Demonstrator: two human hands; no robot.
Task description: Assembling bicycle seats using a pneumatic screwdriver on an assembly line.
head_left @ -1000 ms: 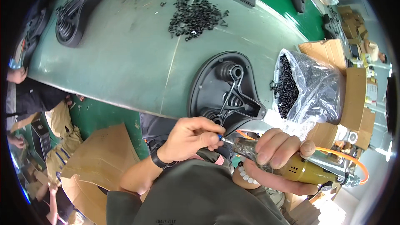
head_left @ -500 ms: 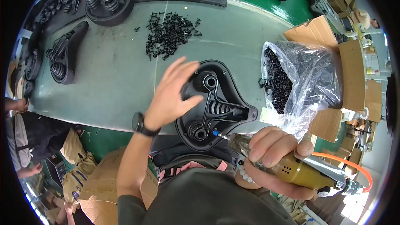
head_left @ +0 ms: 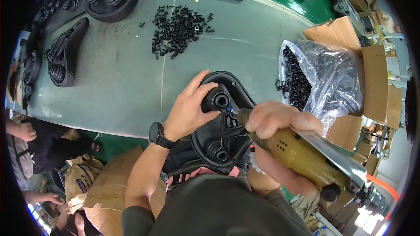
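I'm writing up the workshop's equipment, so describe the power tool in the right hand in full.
The power tool has a glossy olive-yellow barrel, metal by its look, with a cluster of small dark holes, a silvery lever along one side, a dark round knob near the rear and an orange hose by its tail. The right hand grips it toward the front. It slants over the upturned black saddle, its blue tip beside a ribbed spring; contact there is unclear.

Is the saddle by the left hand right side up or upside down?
Upside down: the saddle shows its hollow underside, with ribbed springs and wire frame facing up.
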